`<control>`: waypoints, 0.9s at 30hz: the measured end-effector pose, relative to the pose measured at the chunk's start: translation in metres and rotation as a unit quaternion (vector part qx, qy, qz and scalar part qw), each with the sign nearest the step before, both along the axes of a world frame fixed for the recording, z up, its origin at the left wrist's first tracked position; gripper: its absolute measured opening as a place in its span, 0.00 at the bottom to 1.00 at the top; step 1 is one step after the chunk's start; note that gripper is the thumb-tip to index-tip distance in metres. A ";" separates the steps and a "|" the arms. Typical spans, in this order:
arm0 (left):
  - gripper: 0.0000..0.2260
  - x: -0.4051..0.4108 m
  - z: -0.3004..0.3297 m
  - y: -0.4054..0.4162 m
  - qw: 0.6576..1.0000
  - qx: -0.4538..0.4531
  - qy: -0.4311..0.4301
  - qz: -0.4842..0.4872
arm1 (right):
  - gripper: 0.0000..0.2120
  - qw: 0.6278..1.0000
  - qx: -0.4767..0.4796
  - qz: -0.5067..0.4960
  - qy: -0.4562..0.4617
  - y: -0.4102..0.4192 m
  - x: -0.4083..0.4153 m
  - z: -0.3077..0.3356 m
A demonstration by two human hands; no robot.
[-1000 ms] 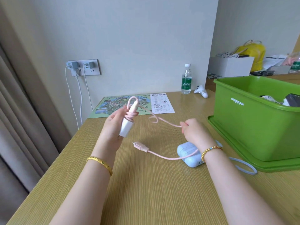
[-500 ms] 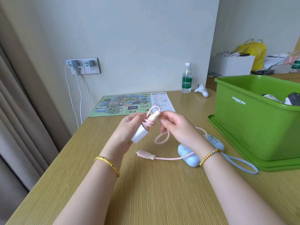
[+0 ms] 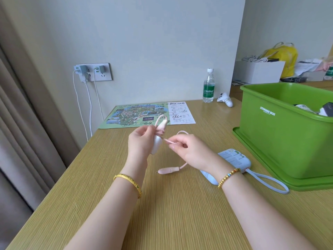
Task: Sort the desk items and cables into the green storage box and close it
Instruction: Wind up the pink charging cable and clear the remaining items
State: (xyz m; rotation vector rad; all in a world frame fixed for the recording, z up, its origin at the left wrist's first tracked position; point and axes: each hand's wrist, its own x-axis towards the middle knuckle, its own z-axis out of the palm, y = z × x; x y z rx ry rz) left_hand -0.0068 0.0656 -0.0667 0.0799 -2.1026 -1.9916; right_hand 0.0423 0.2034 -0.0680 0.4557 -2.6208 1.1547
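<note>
My left hand (image 3: 139, 144) grips a small white-and-pink charger plug (image 3: 158, 139) upright above the desk, with pink cable coiled around its upper part. My right hand (image 3: 187, 150) pinches the pink cable (image 3: 168, 141) just right of the plug. The cable's loose end with its pink connector (image 3: 166, 171) lies on the desk below my hands. A light blue power bank (image 3: 234, 158) with a strap loop (image 3: 270, 181) lies behind my right wrist. The green storage box (image 3: 281, 134) stands open at the right on its green lid (image 3: 252, 159), with several items inside.
A printed map sheet (image 3: 142, 115) lies at the back of the wooden desk (image 3: 162, 213). A water bottle (image 3: 208, 87) and a white controller (image 3: 225, 100) stand by the wall. Wall sockets (image 3: 93, 72) hold chargers with hanging white cables. A curtain hangs at left.
My right hand swung in from the right to the plug, looping more pink cable around it. The loose cable on the desk has become shorter.
</note>
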 end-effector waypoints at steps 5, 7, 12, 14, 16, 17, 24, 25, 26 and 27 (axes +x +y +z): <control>0.09 0.000 -0.004 0.007 0.971 -0.201 0.118 0.046 | 0.08 0.995 0.071 -0.022 0.074 0.001 0.004 0.001; 0.07 0.000 -0.008 0.008 0.952 -0.277 0.131 0.006 | 0.08 0.990 0.088 -0.034 0.105 0.002 0.005 0.003; 0.12 0.003 -0.010 0.009 0.941 -0.300 0.122 -0.093 | 0.15 0.986 0.094 -0.062 0.120 0.006 0.004 0.004; 0.14 0.005 -0.007 0.009 0.950 -0.258 0.109 -0.136 | 0.10 0.987 0.054 -0.072 0.132 0.009 0.001 0.006; 0.15 0.009 -0.005 0.009 0.942 -0.260 0.097 -0.188 | 0.05 0.990 -0.020 -0.068 0.122 0.011 0.000 0.007; 0.15 0.012 -0.004 0.009 0.936 -0.260 0.091 -0.221 | 0.04 0.990 -0.060 -0.062 0.112 0.012 -0.001 0.008; 0.17 0.021 0.005 -0.004 0.902 -0.146 0.030 -0.405 | 0.13 0.978 -0.190 -0.039 0.082 0.013 -0.003 0.010; 0.18 0.021 0.005 -0.004 0.904 -0.146 0.030 -0.402 | 0.13 0.977 -0.194 -0.037 0.080 0.014 -0.003 0.010; 0.18 0.020 0.005 -0.003 0.908 -0.148 0.033 -0.391 | 0.12 0.978 -0.193 -0.038 0.074 0.014 -0.003 0.009; 0.20 0.021 0.004 -0.001 0.913 -0.150 0.035 -0.379 | 0.12 0.979 -0.186 -0.041 0.068 0.013 -0.004 0.009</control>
